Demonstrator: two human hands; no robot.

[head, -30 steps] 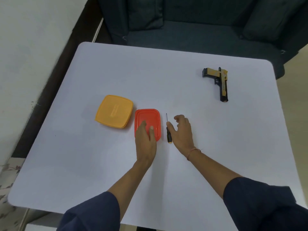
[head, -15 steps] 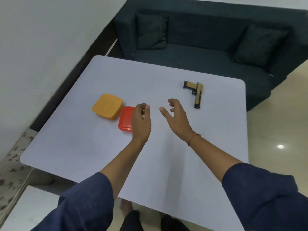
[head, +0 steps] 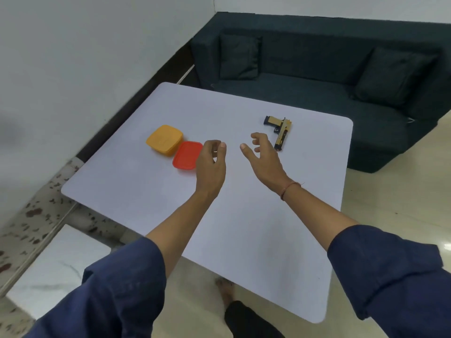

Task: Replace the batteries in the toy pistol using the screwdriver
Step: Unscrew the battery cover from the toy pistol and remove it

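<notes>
The black-and-gold toy pistol (head: 281,132) lies flat on the white table (head: 244,240) towards its far right. My right hand (head: 264,159) hovers just left of the pistol without touching it, its fingers spread and relaxed. My left hand (head: 211,167) is raised beside the red box, fingers loosely curled, and I see nothing held in it. The screwdriver does not show; my left hand covers the spot right of the red box.
An orange lidded box (head: 164,139) and a red lidded box (head: 186,154) sit side by side on the table's left part. A dark sofa (head: 317,93) stands behind the table. A white wall runs along the left.
Both hands have lifted off the table and moved away from the screwdriver. The camera has pulled back and tilted up, and my right hand has moved closer to the pistol.
</notes>
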